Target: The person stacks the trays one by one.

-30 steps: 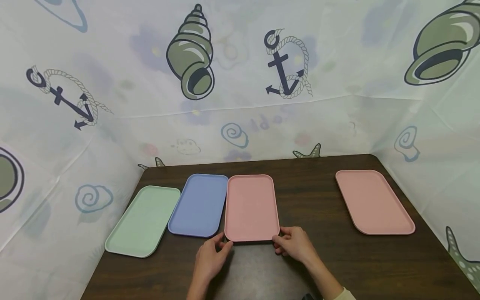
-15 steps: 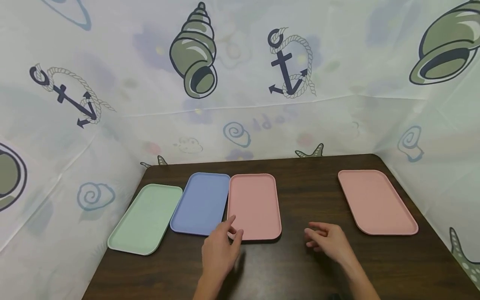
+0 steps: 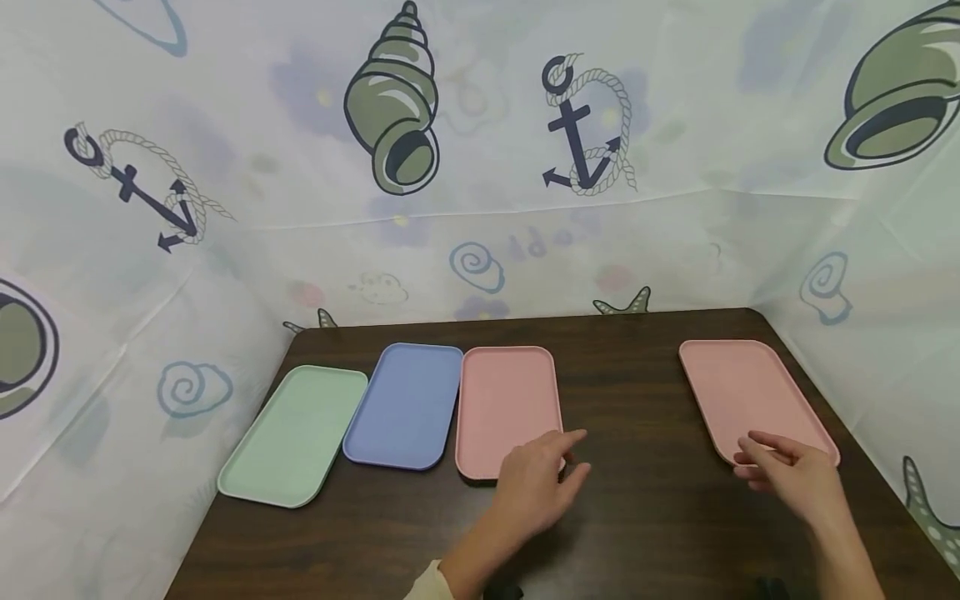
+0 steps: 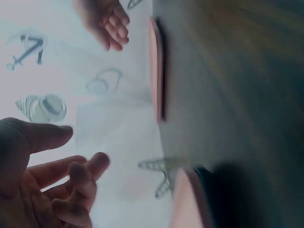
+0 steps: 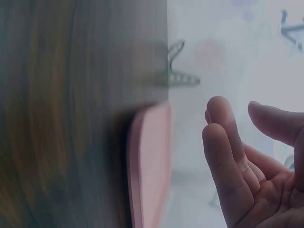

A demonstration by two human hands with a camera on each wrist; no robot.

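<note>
My left hand [image 3: 534,483] hovers over the front right corner of the middle pink tray [image 3: 506,400], holding nothing. In the left wrist view its thumb and fingers [image 4: 80,178] are apart, with air between them. My right hand [image 3: 798,475] is above the near edge of the right-hand pink tray [image 3: 750,387]. The right wrist view shows that hand's fingers [image 5: 221,147] raised off the tray, loosely bent and gripping nothing. Both trays lie flat on the table.
A blue tray [image 3: 405,406] adjoins the middle pink tray on the left, and a green tray [image 3: 294,435] lies slanted beyond it. The dark wooden table [image 3: 637,400] is enclosed by a patterned cloth [image 3: 487,150] at the back and sides.
Both hands let go of the middle pink tray's near corners and moved right. My right hand travelled to the right-hand pink tray, my left across the middle tray's front. The trays stay put.
</note>
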